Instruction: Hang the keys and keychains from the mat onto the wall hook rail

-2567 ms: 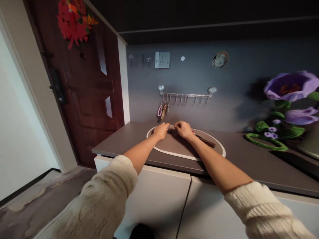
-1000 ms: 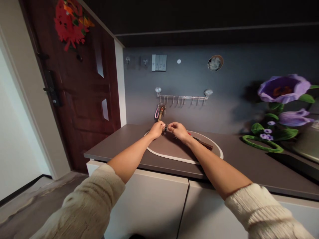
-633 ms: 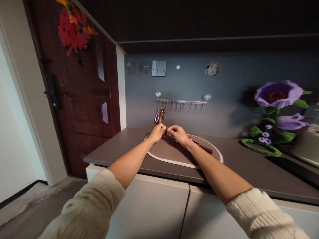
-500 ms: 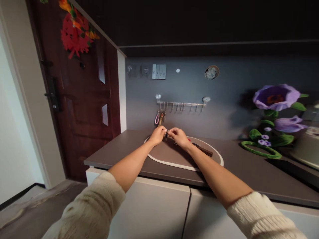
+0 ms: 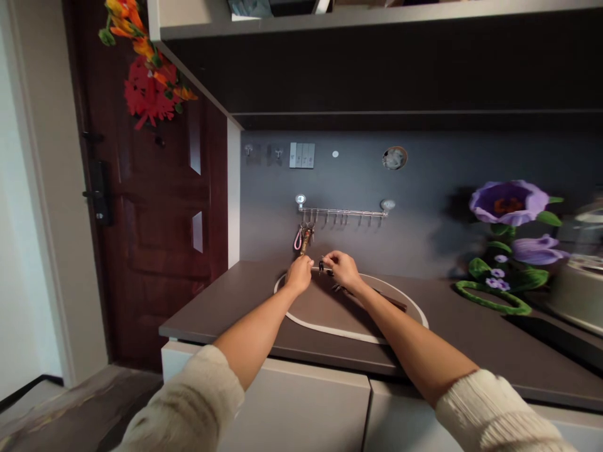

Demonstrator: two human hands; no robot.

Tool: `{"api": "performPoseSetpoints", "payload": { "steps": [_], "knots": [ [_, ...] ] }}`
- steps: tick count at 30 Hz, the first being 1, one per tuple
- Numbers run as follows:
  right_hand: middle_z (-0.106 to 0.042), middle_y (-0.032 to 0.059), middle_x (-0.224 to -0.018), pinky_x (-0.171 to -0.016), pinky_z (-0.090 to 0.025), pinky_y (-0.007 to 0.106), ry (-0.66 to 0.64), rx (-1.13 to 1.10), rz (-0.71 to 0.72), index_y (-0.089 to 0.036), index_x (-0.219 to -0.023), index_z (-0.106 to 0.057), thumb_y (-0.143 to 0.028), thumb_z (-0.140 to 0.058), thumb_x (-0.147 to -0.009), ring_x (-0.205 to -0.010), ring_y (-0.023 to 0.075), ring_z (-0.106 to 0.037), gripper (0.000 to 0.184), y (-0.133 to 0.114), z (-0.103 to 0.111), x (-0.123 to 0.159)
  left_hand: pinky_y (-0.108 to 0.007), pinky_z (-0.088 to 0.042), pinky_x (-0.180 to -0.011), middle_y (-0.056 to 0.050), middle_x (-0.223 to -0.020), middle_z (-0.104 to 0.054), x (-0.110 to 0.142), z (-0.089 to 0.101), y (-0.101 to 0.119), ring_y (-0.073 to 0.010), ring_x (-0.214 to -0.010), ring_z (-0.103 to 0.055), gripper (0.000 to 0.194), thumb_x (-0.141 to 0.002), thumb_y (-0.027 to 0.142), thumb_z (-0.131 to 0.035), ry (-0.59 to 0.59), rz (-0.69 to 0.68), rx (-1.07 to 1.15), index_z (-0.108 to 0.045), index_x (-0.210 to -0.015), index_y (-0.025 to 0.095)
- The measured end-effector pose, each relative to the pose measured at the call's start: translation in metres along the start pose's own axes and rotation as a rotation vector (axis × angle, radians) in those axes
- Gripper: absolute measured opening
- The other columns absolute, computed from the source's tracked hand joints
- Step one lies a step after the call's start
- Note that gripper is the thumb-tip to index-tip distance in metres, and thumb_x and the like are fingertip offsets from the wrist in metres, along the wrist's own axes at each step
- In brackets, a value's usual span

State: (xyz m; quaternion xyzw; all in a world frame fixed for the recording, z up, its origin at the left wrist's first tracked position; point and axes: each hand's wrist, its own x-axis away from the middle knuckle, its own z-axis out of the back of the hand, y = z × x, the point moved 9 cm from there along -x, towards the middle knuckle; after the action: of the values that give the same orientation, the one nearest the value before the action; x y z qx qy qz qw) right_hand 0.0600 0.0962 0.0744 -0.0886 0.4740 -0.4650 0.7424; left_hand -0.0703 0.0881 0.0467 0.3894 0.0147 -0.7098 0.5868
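My left hand (image 5: 299, 275) and my right hand (image 5: 343, 269) are raised just above an oval brown tray with a white rim (image 5: 330, 331) on the dark counter. Both hands pinch a small dark bunch of keys (image 5: 321, 265) between their fingertips. Straight behind them a metal hook rail (image 5: 342, 213) is fixed to the grey wall. Another bunch of keys with a pink loop (image 5: 303, 238) hangs from its left end. A dark long object (image 5: 387, 300) lies in the tray under my right forearm.
A dark red door (image 5: 155, 207) with a black lock stands to the left, with a red and orange ornament above. Purple fabric flowers (image 5: 511, 242) sit at the right on the counter (image 5: 226, 301). White cabinet doors lie below. Switches (image 5: 301, 155) are on the wall.
My hands went from resting in the tray to lifting the small keys between them. The view has tilted upward, so a shelf edge now shows at the top.
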Motion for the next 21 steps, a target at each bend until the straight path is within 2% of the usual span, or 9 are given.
{"api": "performPoseSetpoints", "payload": {
  "steps": [6,10,14,21],
  "knots": [
    [-0.063,0.0020,-0.068,-0.061,-0.039,0.022,0.084,-0.040,-0.061,-0.016,-0.070,-0.061,-0.033,-0.052,-0.070,-0.062,0.0116,-0.053,0.019,-0.009,0.014,-0.035,-0.027,-0.042,-0.078,-0.011,-0.100,-0.063,0.007,-0.011,0.002,-0.0179,-0.094,-0.059,0.030,-0.089,0.024,-0.030,-0.131,0.029,-0.187,-0.059,-0.092,0.015],
    [-0.063,0.0025,-0.067,-0.060,-0.040,0.021,0.123,-0.100,-0.096,-0.014,-0.069,-0.061,-0.027,-0.051,-0.070,-0.060,0.0102,-0.053,0.016,-0.014,0.018,-0.067,-0.027,-0.043,-0.080,-0.011,-0.101,-0.062,0.008,-0.018,0.004,-0.0179,-0.095,-0.059,0.031,-0.089,0.022,-0.029,-0.172,0.021,-0.240,-0.059,-0.094,0.015],
    [-0.063,0.0031,-0.066,-0.059,-0.043,0.020,0.161,-0.139,-0.174,-0.013,-0.069,-0.062,-0.021,-0.052,-0.070,-0.060,0.0101,-0.056,0.013,-0.015,0.016,-0.090,-0.028,-0.044,-0.080,-0.012,-0.101,-0.062,0.008,-0.022,0.005,-0.0183,-0.094,-0.060,0.032,-0.088,0.023,-0.028,-0.178,0.020,-0.257,-0.058,-0.096,0.015],
    [-0.064,0.0035,-0.062,-0.057,-0.046,0.018,0.206,-0.173,-0.258,-0.012,-0.078,-0.066,-0.016,-0.051,-0.071,-0.057,0.0109,-0.059,0.017,-0.012,0.002,-0.114,-0.029,-0.047,-0.078,-0.013,-0.097,-0.063,0.007,-0.021,0.012,-0.0200,-0.091,-0.061,0.028,-0.083,0.014,-0.034,-0.150,-0.009,-0.285,-0.059,-0.096,0.012]
  ]
}}
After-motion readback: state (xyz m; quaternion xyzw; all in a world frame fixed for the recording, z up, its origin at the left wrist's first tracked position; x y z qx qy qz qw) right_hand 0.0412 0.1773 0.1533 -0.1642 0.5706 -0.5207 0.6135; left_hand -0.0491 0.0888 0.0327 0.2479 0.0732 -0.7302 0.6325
